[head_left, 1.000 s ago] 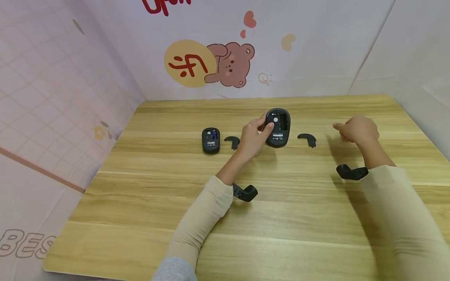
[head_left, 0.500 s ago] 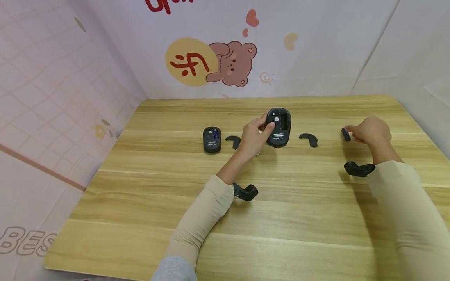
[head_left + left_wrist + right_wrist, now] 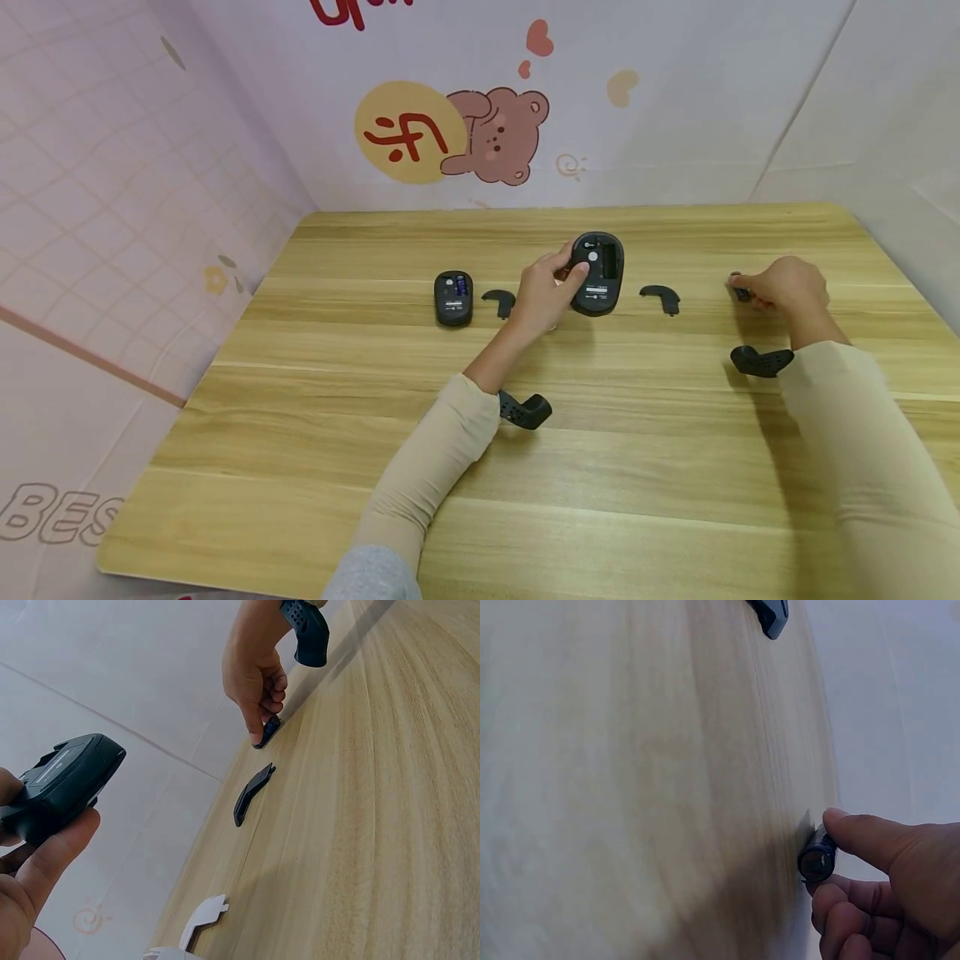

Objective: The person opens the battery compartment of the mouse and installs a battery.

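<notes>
My left hand (image 3: 542, 296) grips a black computer mouse (image 3: 606, 293) above the table, underside toward me. Its long battery slot is uncovered and looks dark inside. At the right of the table, my right hand (image 3: 793, 287) pinches a small dark battery (image 3: 817, 859) between thumb and finger, low at the tabletop. Fingers partly hide the battery in the head view. Between the hands lies a black curved battery cover (image 3: 662, 298). Farther left, a second black mouse (image 3: 453, 310) lies underside up with a blue battery (image 3: 461, 286) in its slot.
Another dark battery cover (image 3: 501, 302) lies beside the second mouse. In the left wrist view, a white cover (image 3: 201, 918) and part of a white object lie on the wooden table (image 3: 615, 467). A printed wall (image 3: 675, 150) stands behind the table.
The right hand moved right, then slightly back left, and its fingers came onto the battery, which was in plainer sight half a second ago. The left hand keeps holding the mouse nearly still.
</notes>
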`<state>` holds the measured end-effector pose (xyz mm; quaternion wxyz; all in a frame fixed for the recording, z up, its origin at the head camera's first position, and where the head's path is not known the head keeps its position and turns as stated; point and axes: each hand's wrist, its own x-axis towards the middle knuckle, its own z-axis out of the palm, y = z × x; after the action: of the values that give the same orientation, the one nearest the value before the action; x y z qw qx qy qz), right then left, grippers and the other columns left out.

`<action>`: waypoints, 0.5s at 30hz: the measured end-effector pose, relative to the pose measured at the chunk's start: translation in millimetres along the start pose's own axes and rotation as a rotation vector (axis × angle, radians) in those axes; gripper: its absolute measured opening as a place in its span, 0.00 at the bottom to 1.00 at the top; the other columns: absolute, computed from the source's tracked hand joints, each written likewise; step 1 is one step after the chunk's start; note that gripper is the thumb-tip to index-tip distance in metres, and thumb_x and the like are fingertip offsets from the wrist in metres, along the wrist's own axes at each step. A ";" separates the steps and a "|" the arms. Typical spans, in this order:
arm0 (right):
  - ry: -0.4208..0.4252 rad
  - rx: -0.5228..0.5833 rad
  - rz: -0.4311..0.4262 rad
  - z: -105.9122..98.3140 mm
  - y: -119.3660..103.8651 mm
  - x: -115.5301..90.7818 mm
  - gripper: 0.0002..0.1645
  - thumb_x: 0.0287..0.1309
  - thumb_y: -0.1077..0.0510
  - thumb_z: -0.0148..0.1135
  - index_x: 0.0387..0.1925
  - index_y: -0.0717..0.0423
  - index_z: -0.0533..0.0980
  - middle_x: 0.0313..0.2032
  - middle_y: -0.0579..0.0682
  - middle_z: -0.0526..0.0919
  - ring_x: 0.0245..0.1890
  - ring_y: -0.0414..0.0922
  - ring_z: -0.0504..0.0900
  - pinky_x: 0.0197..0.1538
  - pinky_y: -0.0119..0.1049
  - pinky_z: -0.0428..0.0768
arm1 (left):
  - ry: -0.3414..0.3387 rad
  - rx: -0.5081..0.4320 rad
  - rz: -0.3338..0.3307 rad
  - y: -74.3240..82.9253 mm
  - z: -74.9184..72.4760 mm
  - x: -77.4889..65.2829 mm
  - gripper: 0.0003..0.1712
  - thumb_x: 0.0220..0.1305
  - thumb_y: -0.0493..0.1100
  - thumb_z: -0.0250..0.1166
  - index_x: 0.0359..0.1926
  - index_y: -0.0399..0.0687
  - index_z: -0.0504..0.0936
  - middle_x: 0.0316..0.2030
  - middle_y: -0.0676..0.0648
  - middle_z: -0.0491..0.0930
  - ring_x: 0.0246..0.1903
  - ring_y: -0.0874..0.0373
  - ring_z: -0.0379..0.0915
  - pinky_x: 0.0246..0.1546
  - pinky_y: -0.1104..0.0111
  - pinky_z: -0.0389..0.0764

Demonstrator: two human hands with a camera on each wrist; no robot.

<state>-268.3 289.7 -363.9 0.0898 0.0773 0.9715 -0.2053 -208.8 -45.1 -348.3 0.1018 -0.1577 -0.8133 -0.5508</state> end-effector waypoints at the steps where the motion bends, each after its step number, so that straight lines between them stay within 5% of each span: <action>1: 0.001 0.002 0.001 0.5 0.0 0.3 0.33 0.54 0.36 0.56 0.06 0.53 0.77 0.09 0.46 0.76 0.16 0.44 0.72 0.19 0.35 0.69 | -0.001 0.001 -0.001 0.0 0.0 -0.1 0.24 0.66 0.40 0.57 0.62 0.38 0.68 0.36 0.44 0.76 0.35 0.58 0.70 0.26 0.78 0.74; 15: 0.002 0.009 -0.047 5.7 -1.5 0.6 0.30 0.56 0.42 0.57 0.06 0.55 0.78 0.08 0.47 0.75 0.15 0.44 0.72 0.22 0.35 0.69 | -0.009 0.029 -0.008 1.2 0.8 -0.7 0.24 0.66 0.41 0.57 0.62 0.40 0.68 0.36 0.44 0.76 0.36 0.58 0.71 0.27 0.77 0.73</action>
<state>-268.4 286.1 -368.6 0.0838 0.0550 0.9722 -0.2117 -207.7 -44.1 -347.8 0.0983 -0.1555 -0.8221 -0.5388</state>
